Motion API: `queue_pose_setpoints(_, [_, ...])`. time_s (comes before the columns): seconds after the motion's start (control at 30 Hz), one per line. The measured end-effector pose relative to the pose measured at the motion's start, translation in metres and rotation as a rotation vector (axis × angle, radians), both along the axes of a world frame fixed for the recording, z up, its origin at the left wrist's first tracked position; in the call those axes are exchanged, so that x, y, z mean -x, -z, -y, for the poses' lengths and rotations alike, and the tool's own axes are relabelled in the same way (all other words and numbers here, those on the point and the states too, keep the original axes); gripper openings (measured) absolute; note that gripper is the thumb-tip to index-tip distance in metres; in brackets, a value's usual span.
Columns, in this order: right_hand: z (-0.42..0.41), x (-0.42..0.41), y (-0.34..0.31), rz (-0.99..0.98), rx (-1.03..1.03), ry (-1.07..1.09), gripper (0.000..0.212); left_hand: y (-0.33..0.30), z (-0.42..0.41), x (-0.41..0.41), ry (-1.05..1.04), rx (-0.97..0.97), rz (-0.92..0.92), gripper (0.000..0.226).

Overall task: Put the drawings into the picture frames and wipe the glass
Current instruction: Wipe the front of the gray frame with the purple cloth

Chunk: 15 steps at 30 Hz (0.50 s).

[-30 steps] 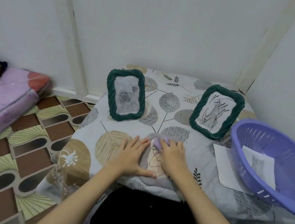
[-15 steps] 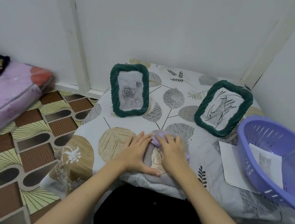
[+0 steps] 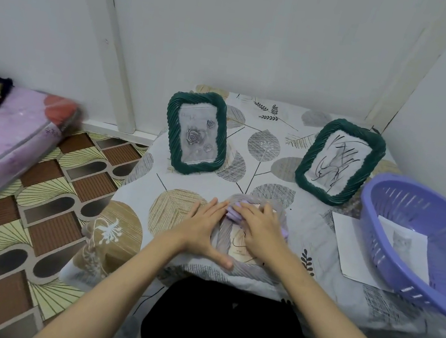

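At the near edge of the leaf-print tablecloth (image 3: 308, 234) a grey frame (image 3: 245, 269) lies flat, glass up, a drawing inside. The left hand (image 3: 206, 225) rests open along its left rim, thumb across the near edge. The right hand (image 3: 260, 229) presses a lilac cloth (image 3: 233, 211) on the glass. Two green frames (image 3: 196, 132) (image 3: 340, 161) stand farther back. Glass is likely fragile and slick: best steadied by the rim, wiped lightly.
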State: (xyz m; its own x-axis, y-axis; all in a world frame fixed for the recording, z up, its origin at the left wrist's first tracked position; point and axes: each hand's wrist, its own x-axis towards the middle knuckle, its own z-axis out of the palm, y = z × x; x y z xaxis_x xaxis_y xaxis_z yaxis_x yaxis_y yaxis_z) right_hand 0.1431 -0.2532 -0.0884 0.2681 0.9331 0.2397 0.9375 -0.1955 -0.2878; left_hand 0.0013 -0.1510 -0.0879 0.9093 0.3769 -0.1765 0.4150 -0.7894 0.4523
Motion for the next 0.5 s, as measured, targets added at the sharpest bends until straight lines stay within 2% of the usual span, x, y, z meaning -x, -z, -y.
queue_pose_setpoints(0.07, [0.013,-0.007,0.002,-0.002,-0.040,-0.125,0.045,0.002,0.000,0.000,-0.003,-0.003,0.011,0.144])
queue_pose_setpoints(0.13, [0.025,-0.015,0.004,0.078,-0.075,-0.176,0.047,0.002,-0.001,0.001,0.005,0.003,0.004,0.152])
queue_pose_setpoints(0.2, [0.026,-0.020,0.005,0.176,-0.042,-0.125,0.055,0.001,-0.001,0.001,0.012,0.000,-0.004,0.153])
queue_pose_setpoints(0.27, [0.015,-0.018,0.002,0.193,0.006,-0.048,0.048,0.000,0.001,0.002,0.015,-0.020,-0.013,0.148])
queue_pose_setpoints(0.3, [0.008,-0.017,0.000,0.123,0.037,-0.011,0.044,0.000,0.001,0.002,0.011,-0.029,-0.015,0.143])
queue_pose_setpoints(0.37, [0.000,-0.016,-0.005,-0.062,0.084,0.068,0.054,0.001,0.003,0.003,0.013,-0.042,-0.016,0.138])
queue_pose_setpoints(0.4, [-0.002,-0.016,-0.005,-0.128,0.057,0.102,0.051,0.001,0.003,0.004,0.014,-0.047,-0.012,0.137])
queue_pose_setpoints(0.5, [0.001,-0.016,-0.004,-0.146,-0.043,0.152,0.039,0.003,0.004,0.005,0.006,-0.055,0.017,0.135])
